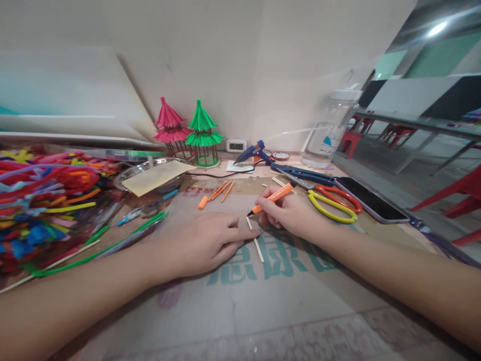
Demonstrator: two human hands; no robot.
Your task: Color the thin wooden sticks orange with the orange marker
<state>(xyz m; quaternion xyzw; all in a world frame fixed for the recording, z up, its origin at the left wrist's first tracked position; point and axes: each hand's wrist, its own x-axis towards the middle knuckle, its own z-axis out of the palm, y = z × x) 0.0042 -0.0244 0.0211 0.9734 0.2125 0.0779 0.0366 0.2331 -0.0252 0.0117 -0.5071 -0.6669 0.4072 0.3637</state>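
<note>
I view from afar, big to small. Printed sheet (240, 311): lower frame. Pipe-cleaner pile (48, 200): far left. Bottle (325, 133): upper right. Left hand (210, 238): centre, index finger extended across pale stick (257, 247), others curled close together. Right hand (283, 210): right of centre, thumb and fingers pinching orange marker (276, 194), tip at stick's upper end. Phone (370, 198), scissors (334, 210): right. Stick: mid-frame, slanted. Orange sticks (226, 193), orange cap (203, 202): above left hand.
</note>
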